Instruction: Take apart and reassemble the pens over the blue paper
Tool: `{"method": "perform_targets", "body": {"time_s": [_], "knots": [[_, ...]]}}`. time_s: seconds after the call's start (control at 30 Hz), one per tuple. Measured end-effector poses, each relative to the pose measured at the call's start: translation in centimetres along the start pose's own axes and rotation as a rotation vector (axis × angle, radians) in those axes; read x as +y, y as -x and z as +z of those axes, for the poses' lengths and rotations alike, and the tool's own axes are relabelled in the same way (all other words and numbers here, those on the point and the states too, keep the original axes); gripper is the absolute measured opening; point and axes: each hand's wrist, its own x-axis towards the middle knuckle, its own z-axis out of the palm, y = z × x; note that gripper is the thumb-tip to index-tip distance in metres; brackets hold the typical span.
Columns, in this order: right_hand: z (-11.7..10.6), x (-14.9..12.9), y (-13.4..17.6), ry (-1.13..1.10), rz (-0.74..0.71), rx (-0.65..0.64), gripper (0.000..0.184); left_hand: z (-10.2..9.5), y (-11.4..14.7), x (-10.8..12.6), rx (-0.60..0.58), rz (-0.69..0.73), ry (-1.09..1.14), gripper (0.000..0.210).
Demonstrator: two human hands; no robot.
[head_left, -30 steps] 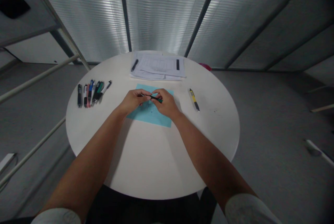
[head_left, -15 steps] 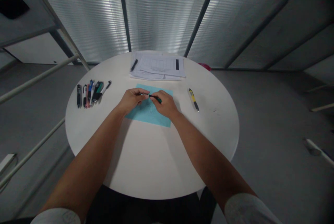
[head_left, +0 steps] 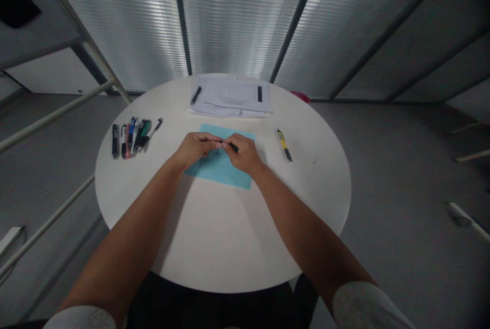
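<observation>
Above a light-blue sheet, my left hand is closed in a pinch on one end of a slim dark pen. My right hand has its fingers closed around the pen's other, dark-green end. The fingertips of both hands meet, so most of the pen's middle is hidden. Whether the pen is whole or in two parts I cannot tell. Small dark specks or marks show on the blue sheet below the fingers.
Several pens lie at the left of the round white table. To the right rests a yellow and black pen, with small dark bits beyond it. Printed papers carrying a black pen are stacked at the back.
My hands have come closer together, and the left has shifted slightly right. The thin length of pen that showed between the fingers is now mostly covered.
</observation>
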Motion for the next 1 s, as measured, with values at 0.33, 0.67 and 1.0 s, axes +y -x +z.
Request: {"method": "perform_targets", "body": {"time_s": [0.33,0.67,1.0], "knots": [[0.21,-0.26,-0.09,-0.061,0.100,0.024,0.027,-0.28,0.10,0.37,0.005,0.026,0.014,0.036],[-0.71,-0.29,-0.39,-0.071,0.053,-0.023,0.016,-0.84,-0.41,-0.32,0.038,0.046,0.054,0.035],[0.08,0.09,0.11,-0.021,0.083,0.000,0.012,-0.50,-0.19,-0.04,0.018,0.032,0.044,0.036]]}}
